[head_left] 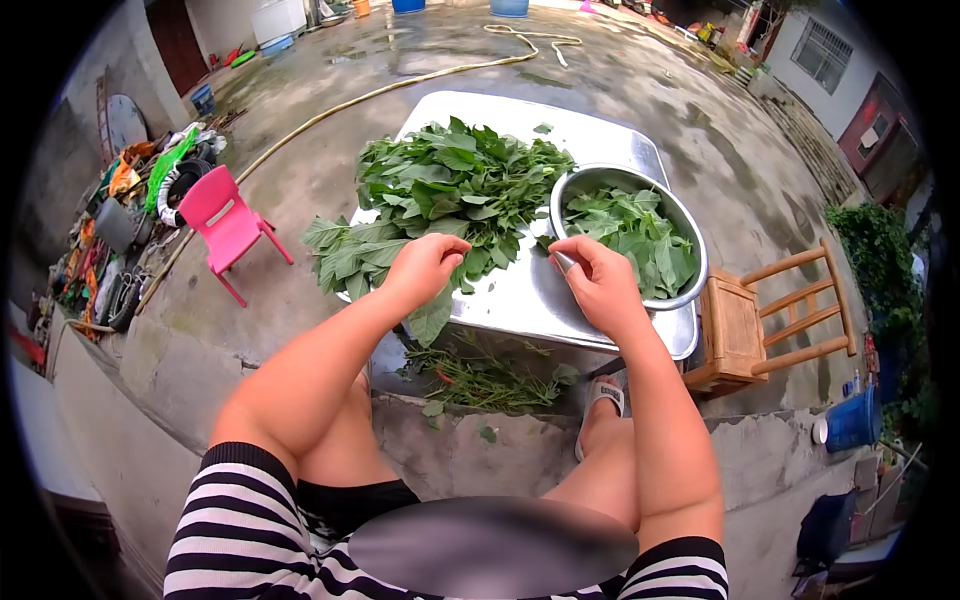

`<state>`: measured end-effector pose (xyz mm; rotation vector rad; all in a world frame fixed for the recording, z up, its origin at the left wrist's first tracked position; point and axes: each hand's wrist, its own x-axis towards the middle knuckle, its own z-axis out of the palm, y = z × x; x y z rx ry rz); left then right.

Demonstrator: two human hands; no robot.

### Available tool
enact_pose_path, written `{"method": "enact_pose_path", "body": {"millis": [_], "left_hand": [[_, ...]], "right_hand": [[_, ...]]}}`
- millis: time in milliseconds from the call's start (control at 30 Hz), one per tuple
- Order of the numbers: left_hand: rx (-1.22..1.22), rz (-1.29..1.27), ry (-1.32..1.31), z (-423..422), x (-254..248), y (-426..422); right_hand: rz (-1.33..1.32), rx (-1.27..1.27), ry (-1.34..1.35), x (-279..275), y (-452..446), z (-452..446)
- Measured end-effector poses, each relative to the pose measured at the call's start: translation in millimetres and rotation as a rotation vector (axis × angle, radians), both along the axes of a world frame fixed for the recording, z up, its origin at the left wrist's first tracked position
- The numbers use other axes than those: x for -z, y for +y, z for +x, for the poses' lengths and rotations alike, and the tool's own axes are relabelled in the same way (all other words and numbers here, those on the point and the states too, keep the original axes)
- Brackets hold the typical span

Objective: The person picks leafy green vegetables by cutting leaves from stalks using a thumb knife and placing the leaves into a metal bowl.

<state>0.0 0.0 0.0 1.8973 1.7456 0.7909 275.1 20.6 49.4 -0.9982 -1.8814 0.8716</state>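
A large heap of green leafy stems (440, 180) lies on the left and middle of the silver table (530, 310). My left hand (428, 265) is closed at the heap's front edge, with a big leaf hanging beneath it. Beside the metal basin, my right hand (598, 280) is closed, with a small grey metallic thing at its fingers. Picked green leaves (640, 240) lie in the round metal basin (701, 250) at the table's right side. Whether the left fingers grip the leaf's stem is hard to make out.
Stripped stems (490, 380) lie on the ground under the table's near edge. A pink chair (225, 220) stands at the left, a wooden chair (735, 330) at the right. A pale hose (390, 85) crosses the wet concrete behind. Lower right is a blue bucket (853, 418).
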Motion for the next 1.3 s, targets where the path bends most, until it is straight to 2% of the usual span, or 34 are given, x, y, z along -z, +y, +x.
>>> {"method": "enact_pose_path", "body": {"millis": [67, 233, 333, 467, 567, 633, 767, 900, 967, 1033, 1100, 1300], "left_hand": [[-0.009, 0.025, 0.02, -9, 3, 2], [-0.011, 0.122, 0.186, 3, 21, 5], [0.001, 0.154, 0.249, 8, 31, 7], [-0.011, 0.109, 0.24, 22, 30, 2], [0.0, 0.096, 0.227, 27, 30, -1], [0.036, 0.234, 0.292, 29, 27, 2], [0.017, 0.292, 0.403, 16, 18, 17], [-0.062, 0.173, 0.5, -10, 33, 29], [-0.14, 0.005, 0.513, -19, 39, 30], [-0.129, -0.017, 0.524, -33, 47, 38], [-0.181, -0.12, 0.55, -37, 48, 41], [-0.197, -0.146, 0.615, -35, 45, 47]], "right_hand": [[-0.05, -0.055, -0.096, -8, -7, -13], [-0.005, -0.108, -0.085, 2, -5, 5], [0.061, -0.27, -0.39, -3, -12, 8], [-0.074, -0.456, -0.663, -4, -23, 8], [-0.025, -0.522, -0.655, 3, -28, 7], [-0.039, -0.524, -0.659, -3, -32, 8], [-0.065, -0.517, -0.653, -4, -30, 14], [-0.099, -0.471, -0.621, -10, -25, 25], [-0.081, -0.434, -0.616, -9, -22, 32], [-0.103, -0.407, -0.614, -5, -16, 36], [-0.181, -0.388, -0.644, -2, -19, 37], [-0.211, -0.372, -0.697, 8, -15, 36]]}}
